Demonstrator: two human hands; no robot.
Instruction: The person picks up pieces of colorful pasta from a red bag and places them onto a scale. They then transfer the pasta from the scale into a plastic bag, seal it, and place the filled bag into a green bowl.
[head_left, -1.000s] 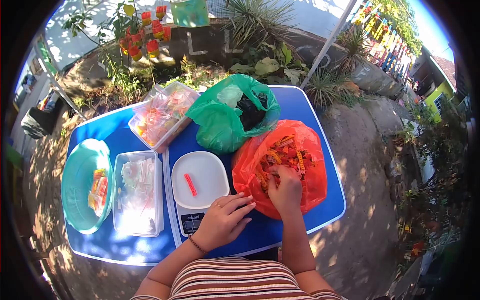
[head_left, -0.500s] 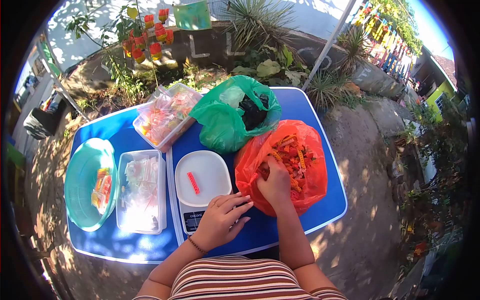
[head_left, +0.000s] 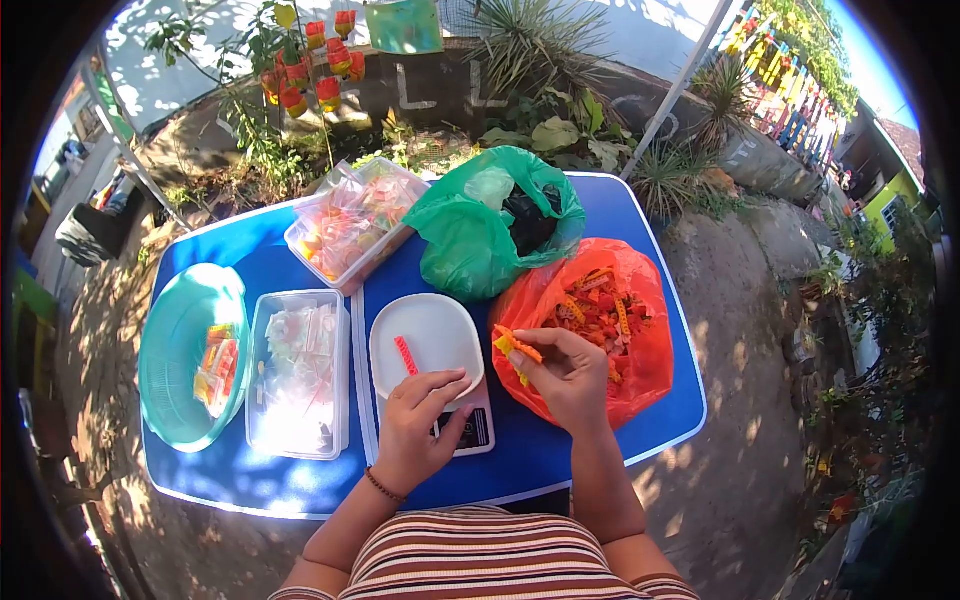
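Observation:
My right hand (head_left: 575, 375) pinches a few orange and yellow ridged pieces (head_left: 515, 350) in front of the red plastic bag (head_left: 645, 370). That bag stands open, full of small red, orange and yellow pieces (head_left: 605, 310) whose exact kind I cannot make out. My left hand (head_left: 420, 425) holds nothing; its fingers are stretched over the near edge of the white tray (head_left: 440, 325) on a kitchen scale (head_left: 485, 430). One pinkish-red ridged strip (head_left: 406, 354) lies on the tray, close to the left fingertips. Part of the scale's display is covered by my left hand.
On the blue table (head_left: 400, 490) stand a turquoise basin (head_left: 165, 360) with filled packets, a clear container (head_left: 300, 400) of small plastic packets, another container (head_left: 350, 220) of colourful packets, and a green plastic bag (head_left: 460, 250) with a black bag inside.
My right hand has come out of the red bag with orange and yellow pieces in its fingers. My left hand now reaches over the tray's near edge. The view has shifted slightly.

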